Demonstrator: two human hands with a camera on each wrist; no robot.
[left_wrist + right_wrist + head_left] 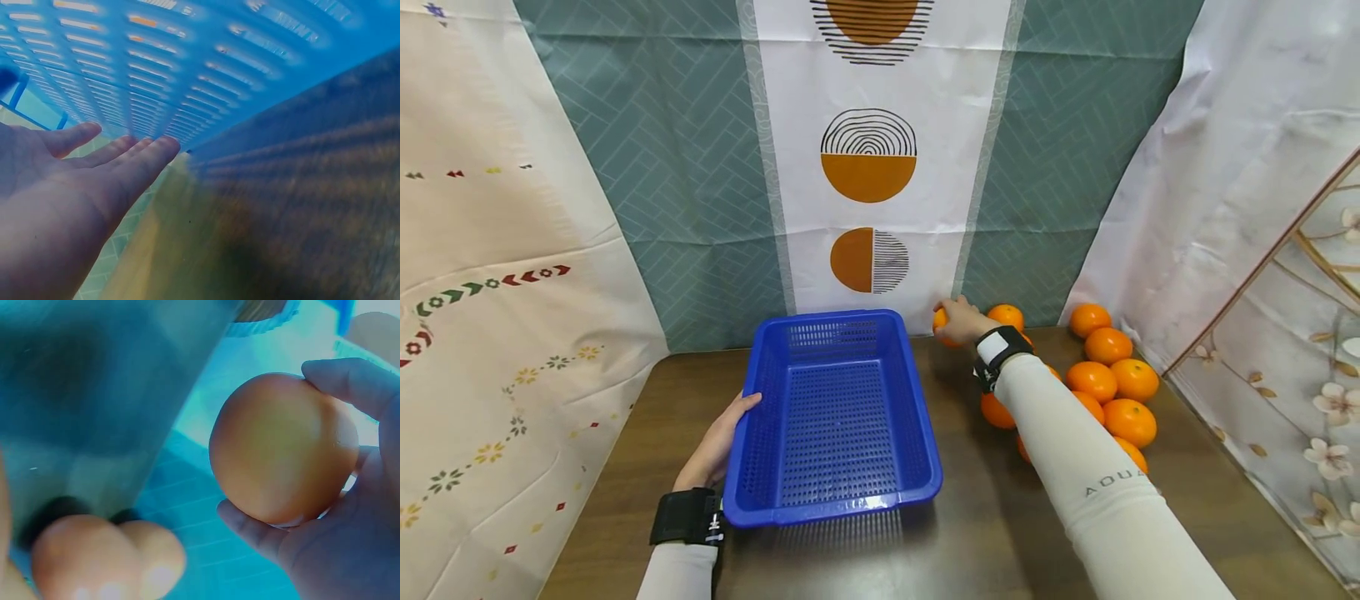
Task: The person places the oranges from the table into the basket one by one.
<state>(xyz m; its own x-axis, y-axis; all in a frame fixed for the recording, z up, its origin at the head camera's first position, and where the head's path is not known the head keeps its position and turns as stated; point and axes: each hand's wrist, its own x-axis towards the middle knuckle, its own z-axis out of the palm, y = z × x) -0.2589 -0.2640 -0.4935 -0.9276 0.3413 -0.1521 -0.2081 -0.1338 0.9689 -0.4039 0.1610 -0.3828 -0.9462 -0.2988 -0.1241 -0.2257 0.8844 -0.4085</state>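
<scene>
A blue plastic basket (838, 433) with slotted walls stands on the table, and I see nothing inside it. My left hand (718, 446) is at its left side, fingertips at the rim. In the left wrist view the fingers (140, 156) lie nearly straight along the slotted wall. Beyond the basket's far right corner, my right hand (962, 321) grips an orange (281, 450) between thumb and fingers. The right wrist view shows the fruit held above the table, with two other oranges (84, 559) apart from it.
Several oranges (1092, 381) are gathered on the right of the brown table (977, 517), some hidden under my right forearm. A patterned cloth (868, 208) hangs behind the table's back edge. Other printed cloths (1262, 350) border the sides.
</scene>
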